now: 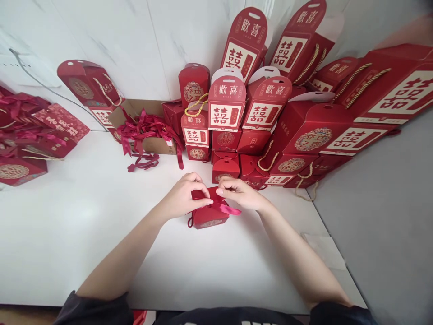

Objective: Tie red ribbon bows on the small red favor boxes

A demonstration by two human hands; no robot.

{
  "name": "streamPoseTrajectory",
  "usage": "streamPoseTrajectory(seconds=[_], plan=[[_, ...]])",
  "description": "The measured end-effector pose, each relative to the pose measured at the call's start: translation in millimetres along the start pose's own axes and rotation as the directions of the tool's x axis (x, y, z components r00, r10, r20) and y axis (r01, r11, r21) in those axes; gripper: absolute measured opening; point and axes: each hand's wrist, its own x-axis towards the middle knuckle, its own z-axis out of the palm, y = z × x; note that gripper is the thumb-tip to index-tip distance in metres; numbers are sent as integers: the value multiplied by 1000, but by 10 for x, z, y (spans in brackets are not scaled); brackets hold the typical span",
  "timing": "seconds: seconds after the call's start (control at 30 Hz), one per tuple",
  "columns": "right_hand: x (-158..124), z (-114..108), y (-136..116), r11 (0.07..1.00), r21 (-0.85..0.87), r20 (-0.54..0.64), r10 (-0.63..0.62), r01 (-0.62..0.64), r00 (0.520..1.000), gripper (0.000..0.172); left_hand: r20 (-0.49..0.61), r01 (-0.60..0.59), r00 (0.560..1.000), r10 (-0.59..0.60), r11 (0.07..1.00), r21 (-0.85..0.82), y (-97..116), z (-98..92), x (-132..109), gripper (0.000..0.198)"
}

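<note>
Tying a shiny red ribbon [226, 208] on the small red paper box [209, 215], left hand [184, 195] and right hand [241, 193] both pinch it (next, a snug pull seems needed).

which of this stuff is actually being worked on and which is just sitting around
In hand:
- small red box, both hands on its top
- pink ribbon across it
- left hand, right hand

Lying about:
- stacked red gift boxes
- cardboard box of ribbons
- red boxes at left
- white table
</note>
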Motion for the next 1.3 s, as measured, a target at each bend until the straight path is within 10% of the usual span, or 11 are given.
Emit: streamPoseTrajectory(seconds=[0.37,0.57,0.8,1.03,1.3], plan=[[49,71,129,978,-199,-89,-83,64,993,29,118,1,993,2,1000,-24,-90,10,21,21],[-152,-50,-358,938,-337,-254,-180,87,950,18,175,29,984,-18,998,-60,-54,-331,-62,31],[-333,621,-722,600,-738,164,-284,308,945,25,371,136,925,-82,983,-123,-140,-386,-57,26],[-286,1187,-412,319,-913,171,-270,255,948,29,415,220,902,-118,953,-207,-157,-300,-26,38],[-371,639,-721,759,-612,255,-79,224,964,36,211,229,950,-231,973,37,-87,-140,-19,52]])
